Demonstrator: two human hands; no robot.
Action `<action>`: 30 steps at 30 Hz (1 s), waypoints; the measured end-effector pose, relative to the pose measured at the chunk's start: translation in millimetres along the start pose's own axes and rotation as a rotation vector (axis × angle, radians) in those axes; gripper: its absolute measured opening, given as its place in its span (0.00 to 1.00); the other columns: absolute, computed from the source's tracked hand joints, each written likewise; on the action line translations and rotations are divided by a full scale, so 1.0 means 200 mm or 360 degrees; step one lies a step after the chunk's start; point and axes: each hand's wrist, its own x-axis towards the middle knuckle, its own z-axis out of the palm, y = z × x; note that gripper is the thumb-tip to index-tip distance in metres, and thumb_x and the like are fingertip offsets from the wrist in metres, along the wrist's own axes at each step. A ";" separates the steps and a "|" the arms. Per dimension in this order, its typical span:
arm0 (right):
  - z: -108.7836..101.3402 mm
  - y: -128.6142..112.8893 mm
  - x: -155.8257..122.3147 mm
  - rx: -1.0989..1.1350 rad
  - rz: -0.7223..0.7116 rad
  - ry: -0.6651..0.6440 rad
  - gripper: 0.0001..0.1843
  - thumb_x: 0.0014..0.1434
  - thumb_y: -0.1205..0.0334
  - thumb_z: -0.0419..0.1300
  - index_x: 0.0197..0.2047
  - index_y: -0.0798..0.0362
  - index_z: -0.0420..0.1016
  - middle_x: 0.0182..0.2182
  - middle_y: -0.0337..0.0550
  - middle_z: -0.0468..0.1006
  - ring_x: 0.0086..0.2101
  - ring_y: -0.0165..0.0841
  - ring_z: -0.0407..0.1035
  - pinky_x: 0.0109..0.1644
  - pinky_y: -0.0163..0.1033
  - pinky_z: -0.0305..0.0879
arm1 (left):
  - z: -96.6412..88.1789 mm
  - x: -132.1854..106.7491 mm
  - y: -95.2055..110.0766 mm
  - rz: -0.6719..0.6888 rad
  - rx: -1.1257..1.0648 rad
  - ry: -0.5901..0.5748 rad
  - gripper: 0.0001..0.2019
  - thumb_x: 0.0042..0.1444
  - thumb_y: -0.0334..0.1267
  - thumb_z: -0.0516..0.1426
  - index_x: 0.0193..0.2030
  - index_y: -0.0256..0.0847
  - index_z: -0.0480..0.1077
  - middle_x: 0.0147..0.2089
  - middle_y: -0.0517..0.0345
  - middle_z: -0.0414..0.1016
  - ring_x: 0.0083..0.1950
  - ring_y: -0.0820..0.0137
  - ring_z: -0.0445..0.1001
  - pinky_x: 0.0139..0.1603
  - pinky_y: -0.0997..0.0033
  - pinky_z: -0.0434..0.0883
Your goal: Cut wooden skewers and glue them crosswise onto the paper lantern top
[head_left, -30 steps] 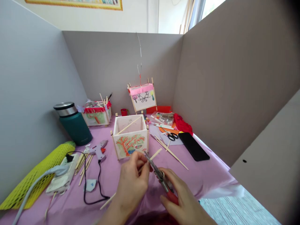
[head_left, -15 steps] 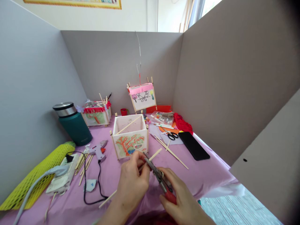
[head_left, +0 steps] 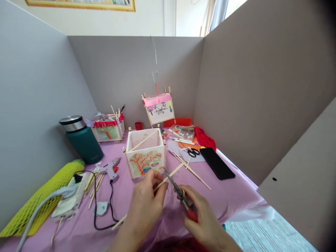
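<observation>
Fingers (head_left: 154, 176) of the left hand (head_left: 147, 198) pinch a thin pale wooden stick (head_left: 173, 172); the right hand (head_left: 201, 211) grips red-handled metal shears (head_left: 180, 193), whose nearby blades (head_left: 171, 179) could nip skin if the stick slips.

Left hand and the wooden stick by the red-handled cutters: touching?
Touching: in the head view, the left hand pinches the wooden stick between thumb and fingers; one end juts out past the grip.

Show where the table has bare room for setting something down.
Widest: purple tablecloth in front of the flat black phone, beside the right hand. Narrower: between the thin black cord and left hand. Crowded: back right, around black-handled metal scissors; left, around white plastic power strip.
</observation>
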 end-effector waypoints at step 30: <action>-0.01 0.17 0.17 -0.1678 0.0424 0.0207 0.25 0.51 0.52 0.61 0.50 0.56 0.70 0.45 0.55 0.73 0.44 0.51 0.64 0.45 0.52 0.57 | -0.05 0.03 -0.07 -0.0456 -0.0879 -0.0069 0.17 0.55 0.49 0.57 0.43 0.37 0.71 0.26 0.62 0.67 0.20 0.82 0.54 0.20 0.81 0.50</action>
